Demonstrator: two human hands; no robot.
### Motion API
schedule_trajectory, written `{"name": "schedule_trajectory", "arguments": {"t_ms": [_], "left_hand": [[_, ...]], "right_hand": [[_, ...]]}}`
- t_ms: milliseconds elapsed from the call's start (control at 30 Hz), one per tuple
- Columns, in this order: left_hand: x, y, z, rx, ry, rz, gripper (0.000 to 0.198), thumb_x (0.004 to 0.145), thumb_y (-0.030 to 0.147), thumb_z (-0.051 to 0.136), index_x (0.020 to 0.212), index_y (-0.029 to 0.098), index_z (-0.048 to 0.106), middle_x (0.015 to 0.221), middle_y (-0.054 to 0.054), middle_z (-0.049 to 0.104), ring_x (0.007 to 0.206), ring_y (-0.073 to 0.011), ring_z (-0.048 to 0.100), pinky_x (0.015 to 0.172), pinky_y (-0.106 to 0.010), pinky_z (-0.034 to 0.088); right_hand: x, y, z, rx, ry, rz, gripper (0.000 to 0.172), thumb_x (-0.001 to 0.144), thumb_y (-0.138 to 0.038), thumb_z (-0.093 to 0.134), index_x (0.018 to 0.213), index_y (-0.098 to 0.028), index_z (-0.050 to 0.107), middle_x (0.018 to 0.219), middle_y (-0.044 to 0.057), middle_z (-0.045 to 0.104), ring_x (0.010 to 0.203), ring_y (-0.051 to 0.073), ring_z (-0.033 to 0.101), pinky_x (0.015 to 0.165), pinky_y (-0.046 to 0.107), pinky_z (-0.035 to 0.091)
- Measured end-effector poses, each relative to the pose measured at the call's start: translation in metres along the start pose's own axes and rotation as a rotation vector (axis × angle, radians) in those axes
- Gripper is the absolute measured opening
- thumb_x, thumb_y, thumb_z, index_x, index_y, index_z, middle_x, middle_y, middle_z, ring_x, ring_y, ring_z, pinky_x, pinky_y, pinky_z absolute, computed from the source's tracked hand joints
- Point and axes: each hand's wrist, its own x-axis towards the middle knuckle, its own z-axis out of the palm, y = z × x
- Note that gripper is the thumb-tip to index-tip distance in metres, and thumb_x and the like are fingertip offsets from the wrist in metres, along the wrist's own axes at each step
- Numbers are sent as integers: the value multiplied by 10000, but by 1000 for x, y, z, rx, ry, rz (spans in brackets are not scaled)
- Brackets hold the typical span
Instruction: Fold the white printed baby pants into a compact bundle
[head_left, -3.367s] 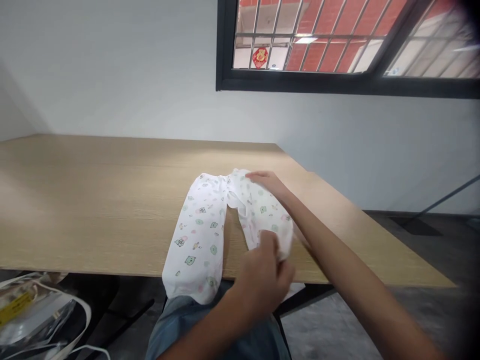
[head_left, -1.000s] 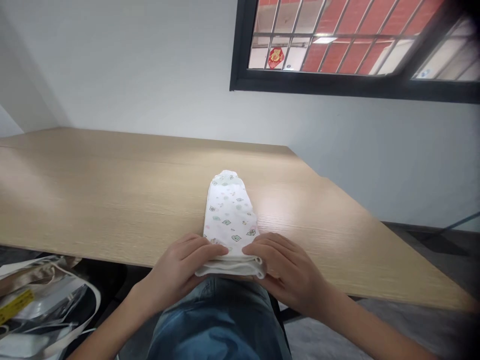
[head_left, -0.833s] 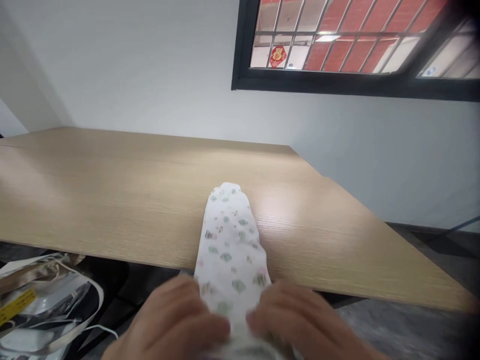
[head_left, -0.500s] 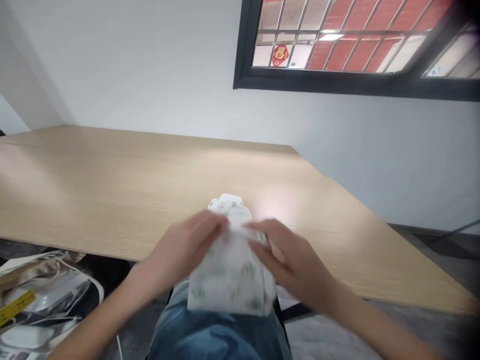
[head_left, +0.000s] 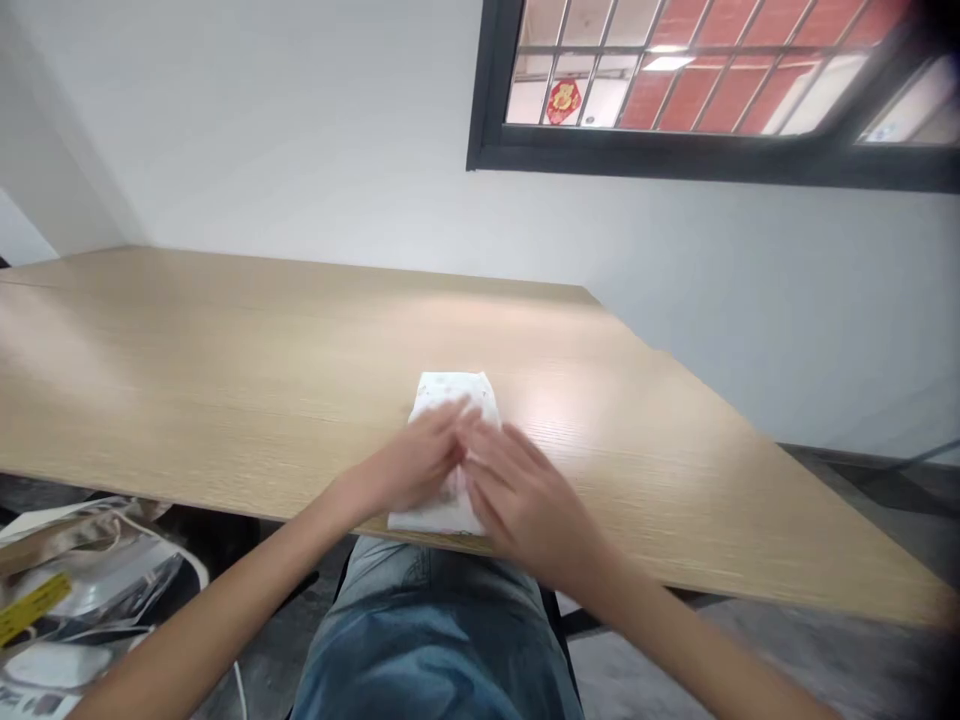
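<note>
The folded white printed garment [head_left: 450,395] lay at the near edge of the wooden table [head_left: 225,370], its long axis pointing straight away from the person. The left hand [head_left: 409,465] and right hand [head_left: 525,500] rested open on it, fingers spread, neither gripping.

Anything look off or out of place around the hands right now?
Nothing stands out: the folded white garment lies flat and straight on the wooden table near its edge, under the left hand and right hand, with no visible tear or spill.
</note>
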Motion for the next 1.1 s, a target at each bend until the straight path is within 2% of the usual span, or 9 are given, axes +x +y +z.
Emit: {"name": "schedule_trajectory", "arguments": {"t_ms": [100, 200, 333, 500, 600, 767, 933, 1033, 1100], "left_hand": [[-7, 10, 8, -14, -142, 157, 486, 954, 306, 292, 1410, 157, 214, 1479, -65, 201, 1370, -232, 74, 1109, -414, 123], [5, 5, 9, 6, -189, 101, 489, 956, 309, 271, 1425, 208, 181, 1490, -13, 148, 1369, -248, 74, 1102, -452, 101], [46, -18, 4, 32, -158, 27, 449, 961, 311, 256, 1408, 308, 219, 1488, 51, 152, 1374, -220, 43, 1098, -479, 7], [97, -44, 8, -4, -153, -168, 441, 970, 351, 160, 1377, 289, 319, 1448, -73, 285, 1332, -307, 211, 1036, -585, 125], [106, -46, 9, -16, -117, -238, 447, 970, 338, 157, 1377, 258, 323, 1426, -105, 324, 1310, -322, 258, 1010, -616, 147], [67, -34, -3, -29, 0, -230, 489, 953, 268, 254, 1427, 177, 178, 1491, -105, 128, 1356, -310, 106, 1052, -578, 83], [-13, -23, -17, -150, -112, -66, 409, 960, 396, 265, 1311, 272, 435, 1401, 15, 379, 1292, -158, 333, 1069, -314, 264], [-52, -15, -19, -224, -151, -38, 535, 892, 528, 388, 1365, 282, 347, 1429, 3, 324, 1335, -218, 242, 1108, -409, 155], [-71, -6, -17, -238, -140, -18, 772, 777, 590, 542, 1410, 273, 235, 1453, -22, 273, 1342, -268, 207, 1106, -467, 117]], "right_hand": [[-22, -28, 5, 14, -26, -1, 318, 902, -162, 363, 1049, -59, 624, 1249, 172, 508, 1197, 259, 425, 986, 404, 405], [-36, -42, 18, -44, 28, 64, 339, 889, -140, 363, 1092, -31, 611, 1249, 209, 498, 1205, 300, 413, 944, 438, 441], [-44, -49, 27, -29, 73, 97, 356, 870, -103, 361, 1133, -15, 586, 1216, 190, 534, 1176, 287, 449, 934, 437, 453], [-45, -55, 26, 7, 102, 127, 356, 857, -101, 378, 1142, -17, 575, 1215, 174, 540, 1175, 279, 447, 939, 437, 445], [-44, -54, 23, 32, 101, 127, 362, 842, -95, 381, 1140, -25, 574, 1205, 174, 547, 1160, 275, 461, 930, 438, 445], [-26, -31, 7, 233, 6, 147, 255, 860, -155, 416, 978, -115, 638, 1006, 111, 647, 929, 231, 580, 837, 393, 469], [-2, 16, -2, 249, -156, 218, 221, 878, -258, 472, 963, -135, 634, 949, 103, 637, 934, 246, 552, 870, 423, 423], [-8, 27, -6, 316, -275, 213, 324, 858, -304, 524, 1125, -126, 571, 1134, 118, 570, 1086, 240, 487, 933, 390, 410], [-22, 24, -10, 348, -319, 196, 540, 769, -380, 631, 1222, -116, 503, 1251, 134, 489, 1179, 261, 412, 974, 389, 389]]}}
